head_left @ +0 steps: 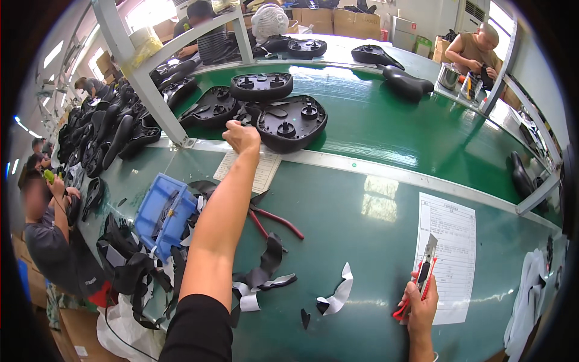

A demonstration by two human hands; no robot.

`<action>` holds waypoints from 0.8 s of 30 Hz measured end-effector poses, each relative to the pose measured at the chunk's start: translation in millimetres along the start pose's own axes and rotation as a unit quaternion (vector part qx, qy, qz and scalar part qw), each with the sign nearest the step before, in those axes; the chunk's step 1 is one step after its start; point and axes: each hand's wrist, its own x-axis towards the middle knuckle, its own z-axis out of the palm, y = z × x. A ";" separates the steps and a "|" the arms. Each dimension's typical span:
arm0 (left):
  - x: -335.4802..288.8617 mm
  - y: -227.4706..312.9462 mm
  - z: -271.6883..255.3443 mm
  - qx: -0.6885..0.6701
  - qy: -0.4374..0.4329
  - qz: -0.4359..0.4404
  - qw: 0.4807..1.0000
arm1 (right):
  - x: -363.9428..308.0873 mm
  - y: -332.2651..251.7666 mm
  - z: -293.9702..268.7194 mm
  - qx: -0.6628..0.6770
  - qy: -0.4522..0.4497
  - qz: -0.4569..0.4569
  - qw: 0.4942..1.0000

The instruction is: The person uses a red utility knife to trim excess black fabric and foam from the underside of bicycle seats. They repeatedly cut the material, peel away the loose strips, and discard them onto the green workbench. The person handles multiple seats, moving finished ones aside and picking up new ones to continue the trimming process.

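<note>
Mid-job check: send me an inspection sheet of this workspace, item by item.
Surface: green worktable with patches of glare; printed sheet lying at right.
Work items: upturned black saddle across the white rail, on the far green surface; red utility knife, blade out.
Hands: left hand at the saddle's nose, grip partly hidden; right hand holds the knife.
Clutter: black and white scraps, red-handled pliers, blue bin with dark pieces inside.
Cables: thin dark cord at lower left.
Surroundings: co-workers left, right and far side; more saddles; white fan.
</note>
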 end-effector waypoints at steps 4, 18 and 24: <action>15.0 -9.3 -1.7 0.177 -0.136 0.135 0.965 | 0.4 0.3 -4.4 -0.014 0.003 0.017 1.000; -182.9 24.3 -157.2 -0.217 -0.423 0.334 0.814 | -1.2 -1.2 -6.9 -0.009 -0.021 -0.002 1.000; -291.2 -38.2 -225.5 -0.010 -0.461 0.624 0.631 | -1.2 3.4 -7.0 0.015 -0.051 -0.024 0.998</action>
